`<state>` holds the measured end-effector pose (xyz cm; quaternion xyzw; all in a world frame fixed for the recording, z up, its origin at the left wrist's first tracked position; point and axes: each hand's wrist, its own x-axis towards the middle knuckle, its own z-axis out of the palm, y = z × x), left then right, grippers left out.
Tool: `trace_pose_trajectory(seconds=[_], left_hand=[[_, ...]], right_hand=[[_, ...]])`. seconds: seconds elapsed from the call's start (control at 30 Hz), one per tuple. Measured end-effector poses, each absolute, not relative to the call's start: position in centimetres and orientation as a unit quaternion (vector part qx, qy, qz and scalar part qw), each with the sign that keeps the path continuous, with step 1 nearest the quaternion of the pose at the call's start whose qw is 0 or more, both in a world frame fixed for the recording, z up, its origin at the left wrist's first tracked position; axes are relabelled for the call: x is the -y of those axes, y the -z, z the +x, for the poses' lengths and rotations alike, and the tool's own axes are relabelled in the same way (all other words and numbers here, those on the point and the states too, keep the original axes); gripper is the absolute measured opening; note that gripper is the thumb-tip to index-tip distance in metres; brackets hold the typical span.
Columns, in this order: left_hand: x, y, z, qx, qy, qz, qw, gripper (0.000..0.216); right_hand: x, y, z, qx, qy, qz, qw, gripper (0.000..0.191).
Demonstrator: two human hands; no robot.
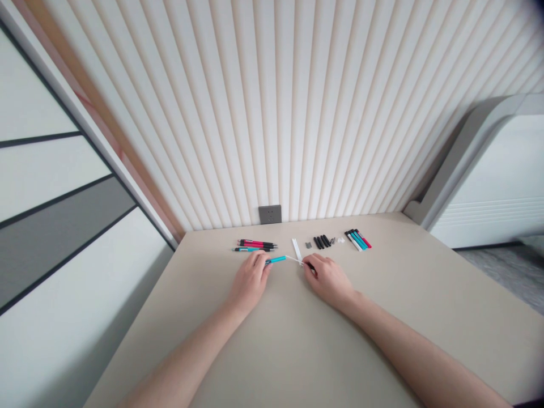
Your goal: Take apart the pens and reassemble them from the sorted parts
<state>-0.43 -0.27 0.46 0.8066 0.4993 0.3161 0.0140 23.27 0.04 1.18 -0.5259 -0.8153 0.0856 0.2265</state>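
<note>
My left hand (250, 277) is closed around a blue pen barrel (277, 259), whose end points right. From that end a thin white refill (293, 259) runs toward my right hand (329, 277). The fingers of my right hand are pinched around a small black pen part (313, 268), mostly hidden by them; it looks like a grip. Just beyond the hands lie white refills (296, 248), small grey pieces (308, 245) and several black grips (322, 242). Whether the refill touches the black part cannot be made out.
Pens in red, black and blue (255, 245) lie at the back left of the beige table (272, 351). Tiny white pieces (340, 240) and coloured pen barrels (358, 239) are at the back right. A ribbed wall with a dark socket (270, 214) stands behind.
</note>
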Motion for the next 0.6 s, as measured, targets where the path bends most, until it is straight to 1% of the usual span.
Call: trace_pose_trajectory(seconds=[0.13, 0.27, 0.4, 0.5, 0.6], left_hand=[[0.3, -0.5, -0.5, -0.513, -0.321, 0.796, 0.006, 0.013], [0.6, -0.8, -0.3, -0.489, -0.308, 0.816, 0.032, 0.013], [0.9, -1.0, -0.1, -0.450, -0.263, 0.852, 0.039, 0.014], [1.0, -1.1, -0.1, -0.430, -0.249, 0.867, 0.042, 0.015], [0.9, -1.1, -0.2, -0.420, -0.251, 0.871, 0.038, 0.015]], right_hand=[[0.2, -1.4, 23.1, 0.812, -0.079, -0.536, 0.216, 0.022], [0.4, -1.2, 22.7, 0.857, -0.083, -0.461, 0.216, 0.019], [0.6, -0.5, 22.2, 0.880, -0.098, -0.408, 0.223, 0.017], [0.5, -0.1, 22.1, 0.882, -0.096, -0.402, 0.226, 0.016], [0.4, -0.1, 22.3, 0.874, -0.078, -0.425, 0.223, 0.018]])
